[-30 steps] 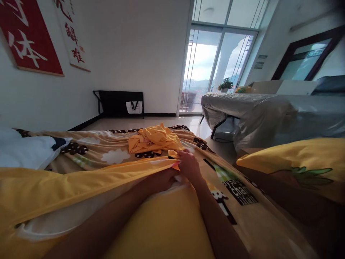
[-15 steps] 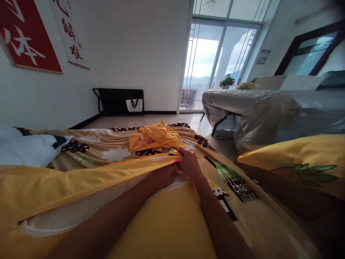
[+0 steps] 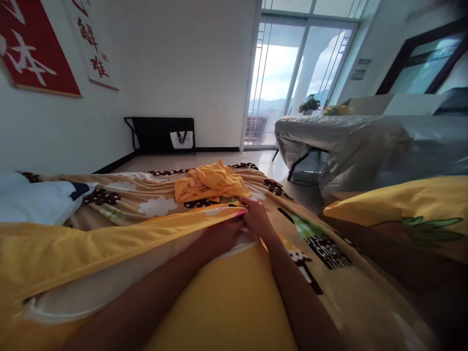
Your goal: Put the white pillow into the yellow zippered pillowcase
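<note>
Left hand [image 3: 223,234] fingertips hidden under yellow cover [image 3: 109,243]

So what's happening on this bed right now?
A person leans over a patterned bedsheet, both hands at the far corner of a yellow cover. The left hand reaches inside its open edge, against the white pillow; the right hand pinches the edge. A crumpled yellow cloth lies beyond.

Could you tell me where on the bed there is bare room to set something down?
Free patches: the patterned sheet between the white pillow and the crumpled yellow cloth, and the strip between the right hand and the yellow pillow. It is crowded in front, where both hands, the left hand included, meet at the yellow cover.
</note>
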A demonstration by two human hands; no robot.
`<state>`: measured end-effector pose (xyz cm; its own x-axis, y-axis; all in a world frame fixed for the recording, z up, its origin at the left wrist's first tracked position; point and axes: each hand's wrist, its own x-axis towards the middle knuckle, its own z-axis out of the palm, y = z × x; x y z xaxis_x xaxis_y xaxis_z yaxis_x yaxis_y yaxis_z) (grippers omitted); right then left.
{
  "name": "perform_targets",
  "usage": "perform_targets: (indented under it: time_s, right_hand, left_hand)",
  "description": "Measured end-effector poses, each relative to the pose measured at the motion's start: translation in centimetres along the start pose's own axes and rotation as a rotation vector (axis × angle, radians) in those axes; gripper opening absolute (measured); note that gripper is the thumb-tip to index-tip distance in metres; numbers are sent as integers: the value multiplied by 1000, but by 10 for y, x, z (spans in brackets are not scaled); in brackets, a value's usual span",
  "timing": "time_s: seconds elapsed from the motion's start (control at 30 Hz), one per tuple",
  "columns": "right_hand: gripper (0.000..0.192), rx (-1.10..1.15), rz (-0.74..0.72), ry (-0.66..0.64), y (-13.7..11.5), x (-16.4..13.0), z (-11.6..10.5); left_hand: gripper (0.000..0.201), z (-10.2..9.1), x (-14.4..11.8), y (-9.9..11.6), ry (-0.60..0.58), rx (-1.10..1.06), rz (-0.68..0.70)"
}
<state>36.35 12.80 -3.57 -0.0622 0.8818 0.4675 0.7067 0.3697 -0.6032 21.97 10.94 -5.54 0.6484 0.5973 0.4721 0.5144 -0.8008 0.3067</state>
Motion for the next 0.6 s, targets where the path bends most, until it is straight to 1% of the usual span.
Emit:
perform_targets:
  time_s: [0.1,0.27,0.33,0.43,0.53,0.6]
  right_hand:
    - [27,8,18,-20,1,1,0]
    - [18,45,24,-33,2,2,1]
    - [19,63,22,-8,3,2,3]
    - [26,82,28,37,5,3,7]
    - [29,108,28,34,10,5,10]
    - [28,124,23,26,12,6,12]
  left_hand:
    - [29,-1,2,2,-41,28,-5]
    - [31,2,8,1,-59,95,-128]
    - [33,4,10,-1,-64,90,-153]
    - [33,7,10,-6,-44,64,-167]
    - [37,11,10,-14,-26,33,-188]
    - [41,12,11,-18,-38,-2,-199]
